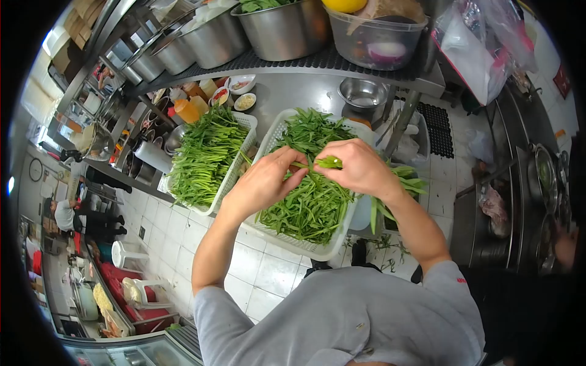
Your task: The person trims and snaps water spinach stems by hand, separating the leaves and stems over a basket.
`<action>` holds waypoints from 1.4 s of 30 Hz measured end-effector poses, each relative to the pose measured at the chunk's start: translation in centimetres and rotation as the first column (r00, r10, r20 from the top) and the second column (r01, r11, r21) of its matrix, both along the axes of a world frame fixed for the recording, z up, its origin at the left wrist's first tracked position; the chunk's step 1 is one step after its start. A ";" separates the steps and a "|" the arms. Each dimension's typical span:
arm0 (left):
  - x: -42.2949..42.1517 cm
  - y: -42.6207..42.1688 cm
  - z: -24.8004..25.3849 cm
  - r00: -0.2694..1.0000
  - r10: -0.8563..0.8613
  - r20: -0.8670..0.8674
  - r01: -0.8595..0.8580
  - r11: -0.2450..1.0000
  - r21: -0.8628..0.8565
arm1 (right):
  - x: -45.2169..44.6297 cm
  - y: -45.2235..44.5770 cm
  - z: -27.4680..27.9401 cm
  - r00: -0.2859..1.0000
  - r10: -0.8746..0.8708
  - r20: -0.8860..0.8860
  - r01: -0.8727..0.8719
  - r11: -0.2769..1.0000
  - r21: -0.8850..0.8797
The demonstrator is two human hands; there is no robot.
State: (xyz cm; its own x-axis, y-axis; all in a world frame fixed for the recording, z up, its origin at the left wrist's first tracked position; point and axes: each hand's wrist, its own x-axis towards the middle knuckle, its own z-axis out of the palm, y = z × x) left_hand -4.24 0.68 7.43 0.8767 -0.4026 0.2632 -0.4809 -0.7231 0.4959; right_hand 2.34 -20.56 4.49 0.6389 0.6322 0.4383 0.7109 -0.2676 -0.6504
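Observation:
Both hands are close together above a white basket of cut leafy greens. My left hand pinches a thin green stem between thumb and forefinger. Fingers curled, my right hand is closed on green stems, whose pale cut ends show beside the thumb. To the left, a second white basket is filled with long uncut greens. More leafy stalks lie to the right, partly behind my right forearm.
Above the baskets, a shelf bears steel pots and a clear tub. A steel bowl and sauce bottles stand behind. Another person is far left, near white stools. Leaf scraps lie on the floor.

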 end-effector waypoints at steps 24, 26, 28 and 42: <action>-0.3 -15.7 -10.9 0.888 -0.458 -0.043 0.411 0.833 -0.372 | -9.8 -14.5 -5.1 0.941 -0.333 0.061 0.338 0.927 -0.161; 0.5 -18.4 -12.2 0.853 -0.504 -0.133 0.396 0.792 -0.465 | -11.2 -16.3 -6.2 0.894 -0.443 0.067 0.446 0.894 -0.047; 2.0 -20.6 -13.9 0.858 -0.492 -0.148 0.380 0.803 -0.460 | -11.4 -17.8 -6.2 0.806 -0.590 0.054 0.590 0.807 0.020; 6.3 -0.3 -12.8 0.965 0.144 -0.220 -0.114 0.983 0.144 | -6.7 -21.7 -6.8 0.866 0.361 -0.347 0.254 0.282 0.925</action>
